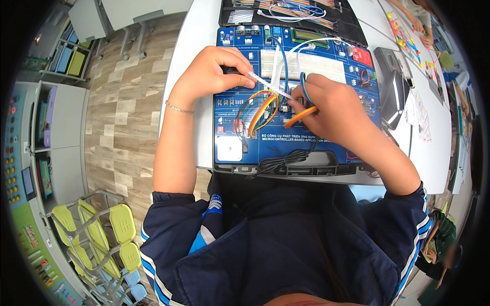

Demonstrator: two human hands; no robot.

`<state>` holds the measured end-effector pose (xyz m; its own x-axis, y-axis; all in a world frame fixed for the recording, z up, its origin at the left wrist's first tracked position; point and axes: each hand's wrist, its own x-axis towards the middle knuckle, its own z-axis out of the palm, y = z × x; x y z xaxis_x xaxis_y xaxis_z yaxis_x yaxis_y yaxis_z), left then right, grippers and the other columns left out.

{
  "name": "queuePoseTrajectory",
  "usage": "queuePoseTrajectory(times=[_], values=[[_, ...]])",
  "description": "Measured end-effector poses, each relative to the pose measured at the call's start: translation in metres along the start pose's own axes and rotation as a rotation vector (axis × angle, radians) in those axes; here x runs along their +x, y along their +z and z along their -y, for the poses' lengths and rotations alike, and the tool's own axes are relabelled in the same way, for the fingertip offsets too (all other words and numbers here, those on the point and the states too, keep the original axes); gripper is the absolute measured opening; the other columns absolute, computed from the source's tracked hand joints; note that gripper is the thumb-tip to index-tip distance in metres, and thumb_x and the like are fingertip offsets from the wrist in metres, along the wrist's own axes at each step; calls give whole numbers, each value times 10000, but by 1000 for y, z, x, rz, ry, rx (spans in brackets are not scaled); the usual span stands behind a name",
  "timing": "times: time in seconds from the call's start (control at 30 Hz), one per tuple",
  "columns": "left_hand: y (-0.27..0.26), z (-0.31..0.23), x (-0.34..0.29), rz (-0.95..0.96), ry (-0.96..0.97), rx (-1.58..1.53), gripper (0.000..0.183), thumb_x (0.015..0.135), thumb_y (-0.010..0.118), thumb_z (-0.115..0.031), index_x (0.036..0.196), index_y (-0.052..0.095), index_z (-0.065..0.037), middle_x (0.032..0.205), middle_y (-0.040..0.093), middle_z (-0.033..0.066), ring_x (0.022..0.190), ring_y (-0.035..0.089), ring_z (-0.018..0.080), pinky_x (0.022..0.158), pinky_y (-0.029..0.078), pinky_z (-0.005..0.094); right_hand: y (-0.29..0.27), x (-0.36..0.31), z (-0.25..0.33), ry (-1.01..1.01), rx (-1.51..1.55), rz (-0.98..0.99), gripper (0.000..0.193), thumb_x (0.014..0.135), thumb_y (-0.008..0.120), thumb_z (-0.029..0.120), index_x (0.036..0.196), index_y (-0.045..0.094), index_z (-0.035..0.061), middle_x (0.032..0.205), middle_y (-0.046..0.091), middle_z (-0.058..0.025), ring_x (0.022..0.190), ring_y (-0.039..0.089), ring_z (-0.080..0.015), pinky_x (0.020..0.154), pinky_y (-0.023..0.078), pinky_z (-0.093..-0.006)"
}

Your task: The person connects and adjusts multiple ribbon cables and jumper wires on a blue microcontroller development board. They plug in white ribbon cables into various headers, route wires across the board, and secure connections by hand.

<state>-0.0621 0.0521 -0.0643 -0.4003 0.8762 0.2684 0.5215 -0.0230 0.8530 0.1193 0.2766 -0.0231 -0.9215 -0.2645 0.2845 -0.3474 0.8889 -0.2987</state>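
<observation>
Both my hands work above a blue electronics training board (278, 148) set in an open black case. My left hand (217, 74) pinches one end of a thin white flat cable (265, 82) between thumb and fingertips. The cable runs slanting down to my right hand (334, 104), whose closed fingers grip its other end. An orange and yellow ribbon cable (300, 117) emerges from under the right hand's fingers; whether they hold it too, I cannot tell. A multicoloured ribbon cable (262, 112) loops up from the board between my hands. Behind them lies a white breadboard (321, 65).
The case lid (240, 18) holds bundled ribbon cables. A black cord (288, 162) lies coiled at the case's near edge. Right of the case sits a glossy dark object (394, 104). Another person's hands (418, 25) reach over coloured parts at far right. Green chairs (124, 224) stand at left.
</observation>
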Motion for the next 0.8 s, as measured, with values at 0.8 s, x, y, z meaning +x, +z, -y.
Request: queuePoseTrajectory(times=[0.8], values=[[1,6,1,-28,41,15,118,719,837,5,815,778,-28,859,754,85,847,656,191,827,485,323,11,0,13,131,-98,-99,131,819,738,120,784,660,21,833,605,-130,748,668,-351,621,536,-460]])
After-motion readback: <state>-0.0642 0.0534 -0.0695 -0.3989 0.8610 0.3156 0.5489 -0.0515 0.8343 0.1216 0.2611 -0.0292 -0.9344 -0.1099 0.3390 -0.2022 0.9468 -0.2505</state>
